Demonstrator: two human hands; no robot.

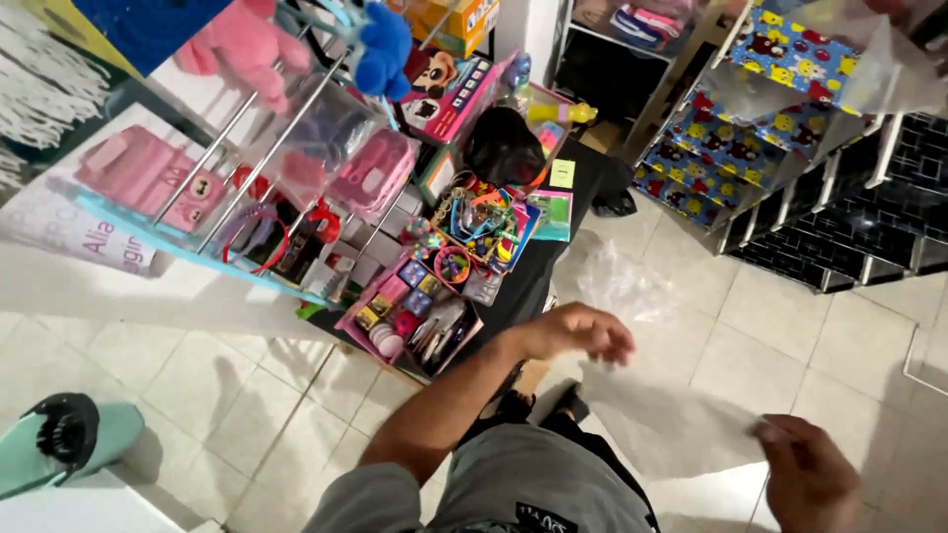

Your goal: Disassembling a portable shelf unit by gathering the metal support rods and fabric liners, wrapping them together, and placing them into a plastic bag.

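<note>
both hands pinch a clear bag: left hand (583, 334) closed on its top edge, right hand (805, 472) clamped on its lower corner (671, 424), above the floor (770, 326). thin film could slip or tear if i pull unevenly.

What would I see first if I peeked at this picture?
Probably the pink plush toy and blue plush toy hanging at the top, above a black table crowded with colourful trinkets. Lower down, the person's left hand and right hand hold a clear plastic bag stretched over the pale tiled floor. A shelf with bright cartoon-print fabric stands at the upper right.
</note>
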